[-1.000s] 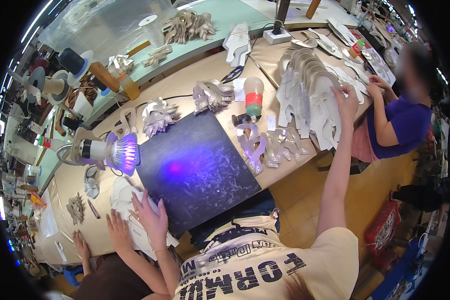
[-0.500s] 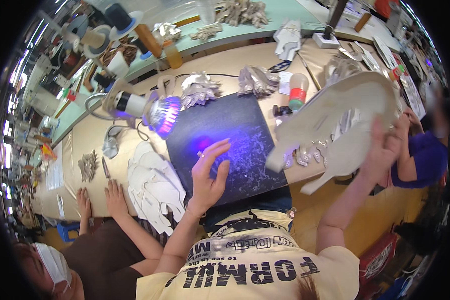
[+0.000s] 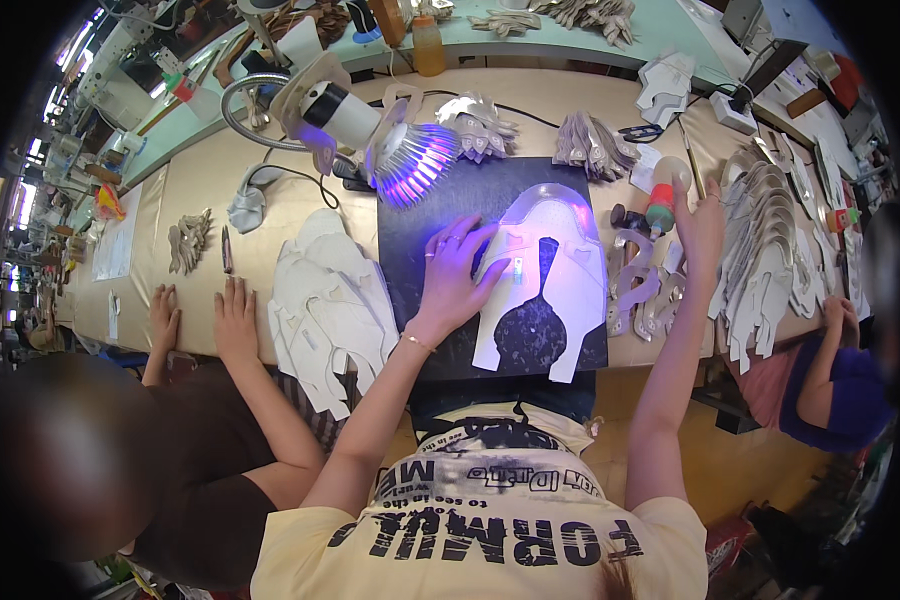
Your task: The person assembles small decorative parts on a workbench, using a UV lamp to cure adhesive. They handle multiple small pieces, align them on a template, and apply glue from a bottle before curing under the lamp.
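A white shoe-upper piece (image 3: 583, 290) with a cut-out middle and curved top lies flat on the dark board (image 3: 410, 345), lit violet. My left hand (image 3: 458, 272) rests on its left edge with fingers spread. To the right of the board, my right hand (image 3: 700, 225) is closed at a squeeze bottle (image 3: 667, 192), which has a pale body and a red and green lower part pointing down. The thumb's grip is hidden. A lamp (image 3: 410, 160) with a finned, violet-glowing head hangs over the board's upper left corner.
White cut pieces lie in a stack (image 3: 325, 295) left of the board, and a fanned row of uppers (image 3: 760, 240) stands at the right. Small grey pieces (image 3: 595, 145) are heaped behind the board. A co-worker's hands (image 3: 235, 320) rest on the table at left; another person sits at far right.
The shoe-upper piece, held up in my right hand before, now lies on the board. My left hand has come down onto it, and my right hand has moved to the bottle. The view has shifted.
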Demonstrator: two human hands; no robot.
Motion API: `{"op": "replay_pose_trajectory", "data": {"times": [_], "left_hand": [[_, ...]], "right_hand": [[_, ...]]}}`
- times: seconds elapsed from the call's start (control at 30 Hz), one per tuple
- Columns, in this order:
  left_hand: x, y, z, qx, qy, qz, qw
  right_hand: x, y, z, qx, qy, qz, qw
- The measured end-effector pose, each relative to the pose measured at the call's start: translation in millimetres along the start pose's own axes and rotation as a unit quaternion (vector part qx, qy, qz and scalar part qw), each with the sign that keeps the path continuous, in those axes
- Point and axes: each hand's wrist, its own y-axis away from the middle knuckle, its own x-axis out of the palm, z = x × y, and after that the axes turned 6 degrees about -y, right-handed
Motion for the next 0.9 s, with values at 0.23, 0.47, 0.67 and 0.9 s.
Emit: {"op": "replay_pose_trajectory", "data": {"times": [0.23,0.47,0.67,0.9], "left_hand": [[23,-21,-5,-0.080,0.065,0.022,0.994],[-27,-16,-28,-0.093,0.054,-0.007,0.994],[-133,-10,-119,0.100,0.573,0.101,0.807],[-151,-36,-203,0.332,0.375,-0.299,0.812]], "right_hand": [[31,-30,-15,0.147,-0.103,0.226,0.957],[3,-6,-38,0.296,-0.668,0.165,0.662],[13,-11,-35,0.138,-0.327,0.238,0.904],[4,24,56,-0.128,0.069,-0.084,0.986]]}}
